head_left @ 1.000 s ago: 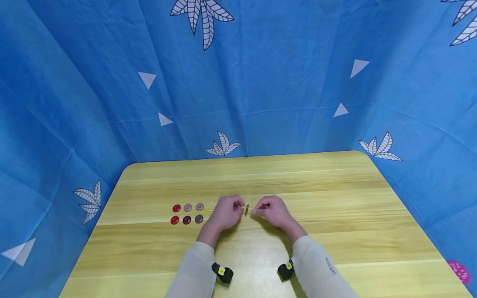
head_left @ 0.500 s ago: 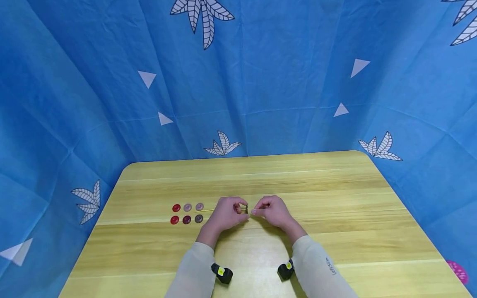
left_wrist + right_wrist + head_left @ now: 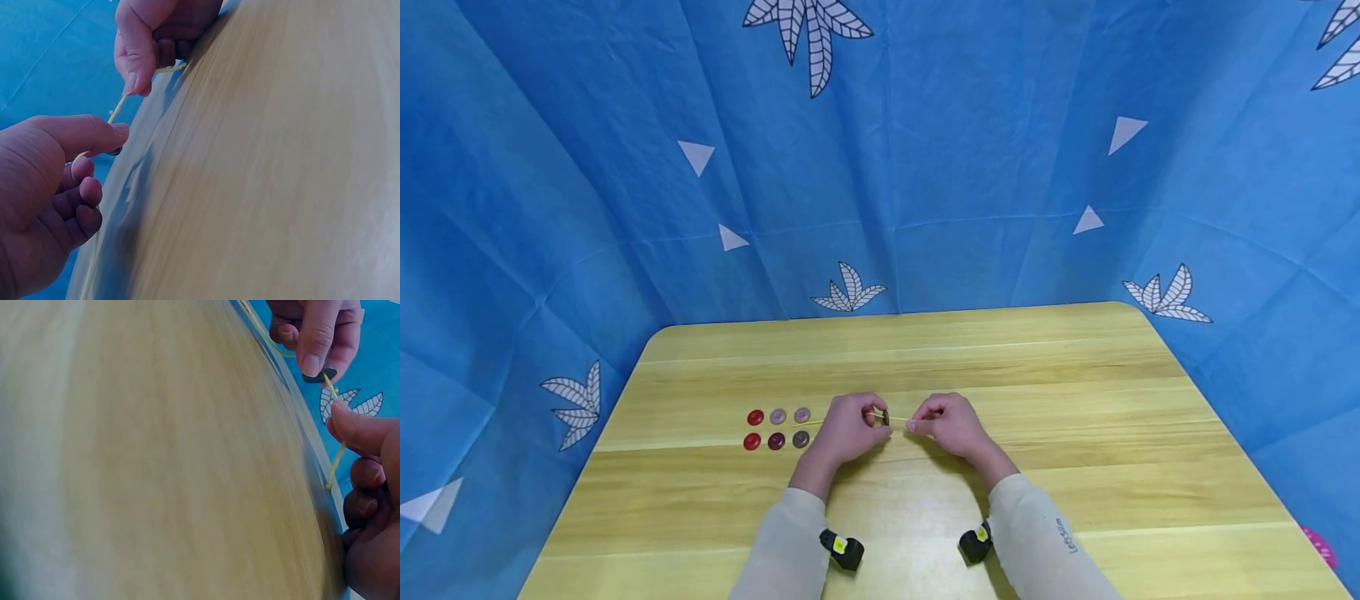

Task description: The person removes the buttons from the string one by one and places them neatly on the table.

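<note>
Between my hands runs a yellow string [image 3: 901, 419], threaded through a dark button [image 3: 319, 375] that stands on edge. My left hand [image 3: 848, 427] pinches this button by its rim with thumb and fingertips. Beyond that hand, the string's long tail [image 3: 808, 423] trails left toward the loose buttons. To the right, my right hand [image 3: 951, 423] pinches the string near its end between thumb and forefinger. A short piece hangs below those fingers in the right wrist view. Both hands are just above the wooden table [image 3: 1037, 367], a short gap apart.
Several loose buttons lie in two rows left of my hands: red ones [image 3: 753, 429], a maroon one [image 3: 777, 441], pinkish ones [image 3: 790, 415] and a grey-brown one [image 3: 801, 439]. A blue patterned cloth [image 3: 970, 167] hangs behind the table.
My left hand has shifted its hold from the string to the button and drawn it left along the string, away from the right hand. The right hand has stayed almost still.
</note>
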`<state>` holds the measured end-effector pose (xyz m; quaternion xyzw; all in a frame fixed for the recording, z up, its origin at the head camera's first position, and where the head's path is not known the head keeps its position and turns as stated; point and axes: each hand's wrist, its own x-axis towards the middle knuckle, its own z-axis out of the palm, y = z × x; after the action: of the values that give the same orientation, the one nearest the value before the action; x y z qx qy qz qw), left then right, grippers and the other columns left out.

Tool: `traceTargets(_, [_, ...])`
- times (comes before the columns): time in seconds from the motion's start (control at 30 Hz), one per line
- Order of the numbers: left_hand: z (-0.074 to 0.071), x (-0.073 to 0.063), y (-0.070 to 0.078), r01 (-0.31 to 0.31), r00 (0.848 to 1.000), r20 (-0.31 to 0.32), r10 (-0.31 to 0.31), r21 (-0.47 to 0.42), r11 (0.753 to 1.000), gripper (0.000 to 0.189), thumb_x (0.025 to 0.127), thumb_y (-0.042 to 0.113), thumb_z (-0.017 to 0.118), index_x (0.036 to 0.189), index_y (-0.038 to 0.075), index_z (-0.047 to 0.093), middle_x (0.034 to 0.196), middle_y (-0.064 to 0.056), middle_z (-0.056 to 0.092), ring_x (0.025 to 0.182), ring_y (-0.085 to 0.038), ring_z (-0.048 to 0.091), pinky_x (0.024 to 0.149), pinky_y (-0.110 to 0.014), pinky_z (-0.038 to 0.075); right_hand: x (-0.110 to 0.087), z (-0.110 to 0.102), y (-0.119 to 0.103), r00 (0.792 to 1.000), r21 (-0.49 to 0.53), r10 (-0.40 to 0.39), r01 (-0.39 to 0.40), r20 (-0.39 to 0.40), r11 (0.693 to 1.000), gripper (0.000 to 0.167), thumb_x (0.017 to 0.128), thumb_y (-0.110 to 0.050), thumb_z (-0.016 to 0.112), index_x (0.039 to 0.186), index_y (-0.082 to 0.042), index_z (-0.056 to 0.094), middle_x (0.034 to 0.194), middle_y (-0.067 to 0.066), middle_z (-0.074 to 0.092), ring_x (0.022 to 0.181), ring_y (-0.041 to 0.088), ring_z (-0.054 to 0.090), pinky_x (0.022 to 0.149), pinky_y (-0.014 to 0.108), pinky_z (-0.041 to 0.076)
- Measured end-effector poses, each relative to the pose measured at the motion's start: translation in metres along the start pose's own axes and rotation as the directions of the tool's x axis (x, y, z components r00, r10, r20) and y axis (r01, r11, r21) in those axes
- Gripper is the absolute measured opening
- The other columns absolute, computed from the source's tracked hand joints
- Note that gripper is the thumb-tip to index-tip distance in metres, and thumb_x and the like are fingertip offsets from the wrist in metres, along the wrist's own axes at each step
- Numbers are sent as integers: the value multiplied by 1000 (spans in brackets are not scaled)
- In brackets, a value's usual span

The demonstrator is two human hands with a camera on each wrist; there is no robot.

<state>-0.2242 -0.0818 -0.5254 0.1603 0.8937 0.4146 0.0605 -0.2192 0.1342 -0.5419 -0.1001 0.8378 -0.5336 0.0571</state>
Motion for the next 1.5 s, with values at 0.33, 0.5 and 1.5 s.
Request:
traceTargets(0.33, [-9, -4, -8, 32, 998, -51, -33, -18, 999, 26, 80, 11, 84, 103, 7, 71, 68, 3, 54, 63, -12, 50, 64, -32, 47, 0, -1, 1, 1000, 8, 13, -13, -2, 1000, 12, 83, -13, 83, 73, -15, 76, 68, -1, 61, 61, 16, 50, 59, 31, 40])
traceTargets(0.5, [-16, -7, -8, 44, 997, -70, -46, -25, 999, 27, 79, 9, 84, 103, 4, 72, 69, 2, 55, 64, -13, 51, 66, -33, 47, -1, -2, 0, 1000, 19, -9, 9, -5, 1000, 13, 82, -14, 83, 72, -13, 75, 63, 0, 57, 58, 15, 47, 56, 30, 40])
traceTargets(1.5, [-37, -16, -20, 111, 987, -116, -115, -40, 993, 25, 80, 9, 83, 102, 5, 71, 70, -1, 55, 65, -16, 51, 66, -34, 46, 0, -1, 3, 1000, 16, -10, 10, 6, 1000, 12, 83, -12, 82, 73, -13, 75, 64, 0, 58, 58, 15, 45, 57, 30, 39])
